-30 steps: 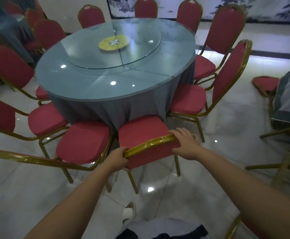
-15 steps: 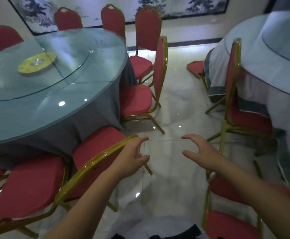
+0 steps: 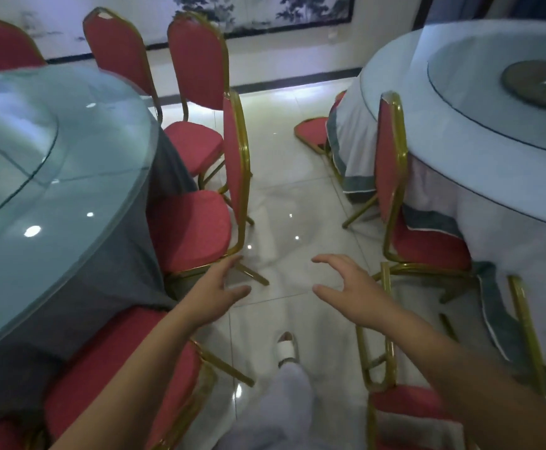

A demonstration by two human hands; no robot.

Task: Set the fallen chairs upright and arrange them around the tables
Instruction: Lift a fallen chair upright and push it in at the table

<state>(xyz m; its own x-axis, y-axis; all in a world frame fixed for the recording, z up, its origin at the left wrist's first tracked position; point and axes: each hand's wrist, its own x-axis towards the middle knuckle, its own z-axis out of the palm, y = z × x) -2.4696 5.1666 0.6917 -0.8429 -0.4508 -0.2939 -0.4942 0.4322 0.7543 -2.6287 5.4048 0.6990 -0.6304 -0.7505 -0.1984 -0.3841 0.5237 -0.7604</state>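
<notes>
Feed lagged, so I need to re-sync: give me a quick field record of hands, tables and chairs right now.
left hand: open, empty, over the aisle floor
right hand: open, empty, beside it
left table: grey cloth, upright chairs tucked in
right table: pale cloth, upright chair facing it
far chair: low by right table, possibly fallen

Glossy tile floor point(image 3: 284, 196) under red gold-framed chairs point(image 3: 197, 222), a grey-draped round table point(image 3: 70, 222) and a white-draped round table point(image 3: 460, 131).

One head-worn camera is looking forward and down at the floor point(image 3: 284, 196), close above the left hand point(image 3: 215, 289) and right hand point(image 3: 349, 287), a tabletop point(image 3: 54, 196) lying at nine o'clock, another tabletop point(image 3: 460, 108) at two.
</notes>
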